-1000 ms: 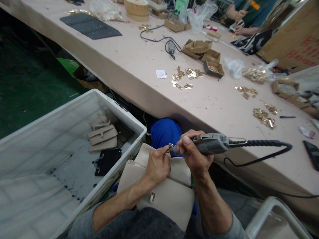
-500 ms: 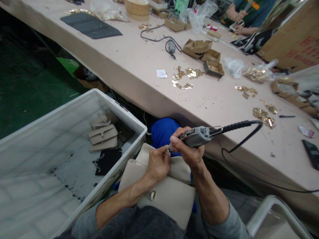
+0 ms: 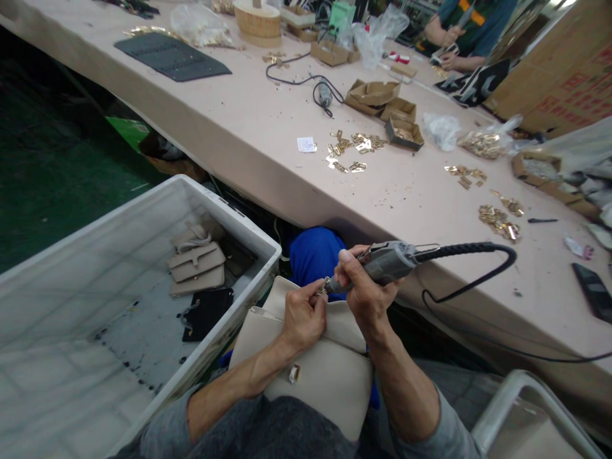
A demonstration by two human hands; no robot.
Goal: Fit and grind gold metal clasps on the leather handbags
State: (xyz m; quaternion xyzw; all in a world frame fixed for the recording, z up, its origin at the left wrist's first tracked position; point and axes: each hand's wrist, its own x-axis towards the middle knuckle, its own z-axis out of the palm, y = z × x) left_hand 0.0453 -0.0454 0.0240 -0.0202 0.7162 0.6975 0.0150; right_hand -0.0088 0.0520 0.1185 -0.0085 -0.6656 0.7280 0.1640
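A cream handbag (image 3: 325,382) rests on my lap with its flap raised away from me and a gold-toned turn lock (image 3: 293,374) on its front. My left hand (image 3: 305,317) is closed at the flap, fingertips pinching a small metal clasp piece (image 3: 324,288). My right hand (image 3: 366,287) is wrapped round a grey electric screwdriver (image 3: 389,260), which tilts down to the left. Its tip is close to the clasp piece; whether they touch I cannot tell. A thick black cord leaves its rear end.
To my left stands a white bin (image 3: 229,207) with several bags inside. Across the long table (image 3: 287,185) lie gold metal plates (image 3: 363,141), small cardboard boxes (image 3: 404,132), a second screwdriver (image 3: 324,94) and a phone (image 3: 593,290). A co-worker's hands (image 3: 447,48) are at the far side.
My right hand has drawn the screwdriver slightly up and to the right, back from my left fingertips. More of the metal clasp piece shows. The left hand stays nearly in place.
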